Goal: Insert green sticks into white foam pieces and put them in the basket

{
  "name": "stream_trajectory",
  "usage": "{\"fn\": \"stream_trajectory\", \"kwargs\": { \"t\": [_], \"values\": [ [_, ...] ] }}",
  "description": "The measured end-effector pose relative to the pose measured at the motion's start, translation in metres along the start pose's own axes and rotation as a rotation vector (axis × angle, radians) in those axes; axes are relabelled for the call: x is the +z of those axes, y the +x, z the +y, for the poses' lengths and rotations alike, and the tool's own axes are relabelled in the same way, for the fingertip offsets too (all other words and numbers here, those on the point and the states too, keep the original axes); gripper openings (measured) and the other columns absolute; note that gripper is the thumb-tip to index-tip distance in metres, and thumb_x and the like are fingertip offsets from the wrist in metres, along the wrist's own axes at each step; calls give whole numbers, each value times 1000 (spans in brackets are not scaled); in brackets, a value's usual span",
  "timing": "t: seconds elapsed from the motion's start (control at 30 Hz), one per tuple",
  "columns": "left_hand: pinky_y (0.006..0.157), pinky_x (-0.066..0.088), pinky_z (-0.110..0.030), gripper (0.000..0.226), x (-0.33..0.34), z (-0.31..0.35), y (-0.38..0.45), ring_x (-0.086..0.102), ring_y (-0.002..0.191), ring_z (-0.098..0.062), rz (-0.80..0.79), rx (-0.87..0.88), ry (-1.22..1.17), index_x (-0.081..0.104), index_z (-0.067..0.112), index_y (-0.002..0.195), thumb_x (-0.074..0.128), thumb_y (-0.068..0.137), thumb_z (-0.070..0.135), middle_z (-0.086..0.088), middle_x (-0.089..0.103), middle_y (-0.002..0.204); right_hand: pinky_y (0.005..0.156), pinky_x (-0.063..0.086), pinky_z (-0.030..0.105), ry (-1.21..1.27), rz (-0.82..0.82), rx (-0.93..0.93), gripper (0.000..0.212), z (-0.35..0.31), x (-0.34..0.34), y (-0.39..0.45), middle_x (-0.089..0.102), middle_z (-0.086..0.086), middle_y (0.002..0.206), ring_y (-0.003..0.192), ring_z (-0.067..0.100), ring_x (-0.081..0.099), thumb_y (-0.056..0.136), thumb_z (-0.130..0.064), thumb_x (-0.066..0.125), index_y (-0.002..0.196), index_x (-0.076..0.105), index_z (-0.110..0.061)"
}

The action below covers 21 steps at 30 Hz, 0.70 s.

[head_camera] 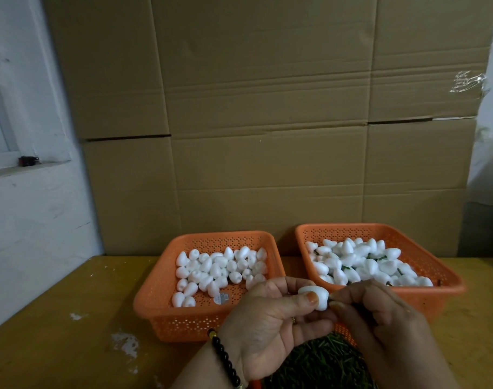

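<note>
My left hand pinches a white foam piece between thumb and fingers in front of the two orange baskets. My right hand meets it from the right, fingertips pinched at the foam's end; the green stick itself is almost hidden by the fingers. The left orange basket holds several plain white foam pieces. The right orange basket holds several foam pieces with green sticks in them. A heap of loose green sticks lies below my hands.
The baskets stand on a yellow-brown table with white specks. A wall of cardboard boxes rises right behind them. A white wall with a window ledge is at the left. A small orange container holds the stick heap.
</note>
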<state>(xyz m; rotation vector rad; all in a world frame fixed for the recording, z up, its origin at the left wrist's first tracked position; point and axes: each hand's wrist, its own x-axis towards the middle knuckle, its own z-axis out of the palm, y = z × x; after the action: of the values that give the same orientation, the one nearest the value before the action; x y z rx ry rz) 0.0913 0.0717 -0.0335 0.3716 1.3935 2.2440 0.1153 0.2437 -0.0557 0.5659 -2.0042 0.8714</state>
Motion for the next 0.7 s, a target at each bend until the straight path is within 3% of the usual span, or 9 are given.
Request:
{"fn": "stream_trajectory", "kwargs": {
  "t": [0.27, 0.4, 0.53, 0.7],
  "values": [
    [63, 59, -33, 38, -3, 1, 0, 70, 78, -28, 14, -19, -11, 64, 0, 97, 79, 62, 3, -22, 70, 93, 64, 45, 3, 7, -4, 35, 14, 0, 0, 0, 64, -23, 80, 76, -8, 62, 78, -18, 77, 83, 68, -28],
    [64, 59, -35, 29, -6, 5, 0, 70, 81, -28, 6, -20, -47, 65, 1, 98, 73, 70, 3, -23, 69, 98, 64, 50, 8, 86, -5, 113, 32, -2, -1, -1, 68, -20, 83, 76, -7, 65, 67, -27, 71, 95, 64, -40],
    [62, 59, -35, 15, -9, 9, -1, 70, 76, -28, 15, -15, -158, 73, -1, 88, 65, 77, 5, -25, 69, 94, 67, 48, 4, 136, -26, 145, 47, -4, -1, -1, 67, -22, 93, 76, -6, 67, 66, -29, 71, 109, 56, -42],
    [59, 59, -33, 22, -9, 12, -1, 70, 70, -23, 45, -26, -283, 76, -1, 79, 66, 76, 18, -19, 71, 85, 64, 48, 5, 119, -51, 131, 48, -6, -2, -1, 65, -21, 94, 75, -3, 66, 67, -30, 72, 110, 55, -42]
  ]
}}
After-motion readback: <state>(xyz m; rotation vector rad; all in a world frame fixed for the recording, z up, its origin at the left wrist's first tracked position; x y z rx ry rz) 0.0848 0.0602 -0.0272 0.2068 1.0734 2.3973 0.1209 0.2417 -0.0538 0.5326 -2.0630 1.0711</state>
